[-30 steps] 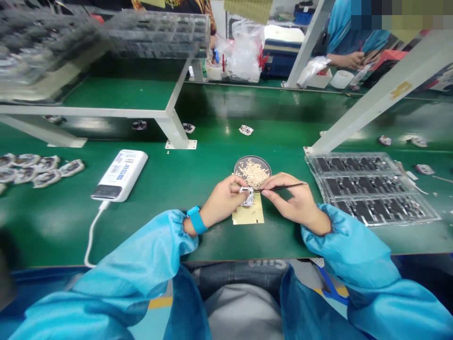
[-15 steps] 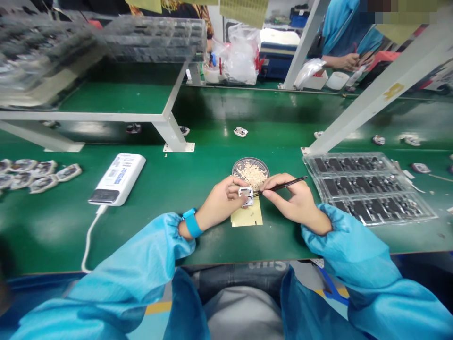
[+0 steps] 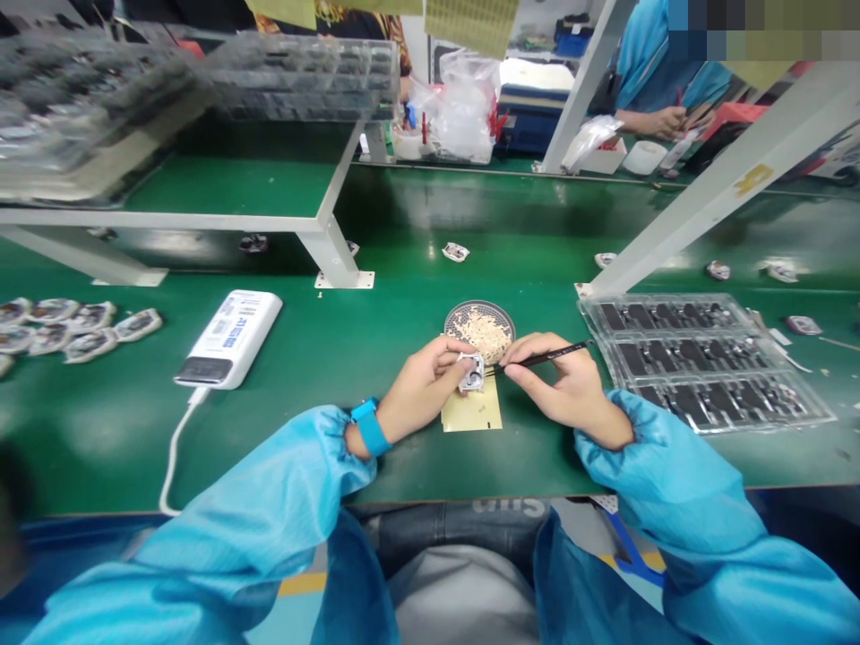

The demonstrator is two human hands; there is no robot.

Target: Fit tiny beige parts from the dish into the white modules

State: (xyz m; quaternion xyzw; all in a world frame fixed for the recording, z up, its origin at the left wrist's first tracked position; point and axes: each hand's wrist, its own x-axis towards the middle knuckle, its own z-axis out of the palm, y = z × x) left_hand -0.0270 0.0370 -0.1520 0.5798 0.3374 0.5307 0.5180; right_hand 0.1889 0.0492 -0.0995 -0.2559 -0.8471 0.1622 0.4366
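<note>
Between the thumb and fingers of my left hand (image 3: 430, 378) is a small white device housing (image 3: 472, 373) with parts inside. My right hand (image 3: 561, 381) pinches dark tweezers (image 3: 547, 356), their tips pointing left, close by the housing's right side. I cannot tell whether the tips touch it. Just beyond both hands stands a round dish (image 3: 450, 322) of small pale pieces. A yellow paper sheet (image 3: 470, 415) lies under the housing, with tiny bits on it.
On the left are a white power bank (image 3: 232, 340) with a cable and several white housings (image 3: 90, 344). Clear trays (image 3: 705, 358) of dark parts lie at right. A metal shelf (image 3: 322, 233) stands behind. Across the bench, a co-worker's hands (image 3: 662, 122) are busy.
My left hand has tilted the housing, so its inside shows differently. The tweezer tips now sit slightly apart from its middle, further to the right. The whole view has shifted a little.
</note>
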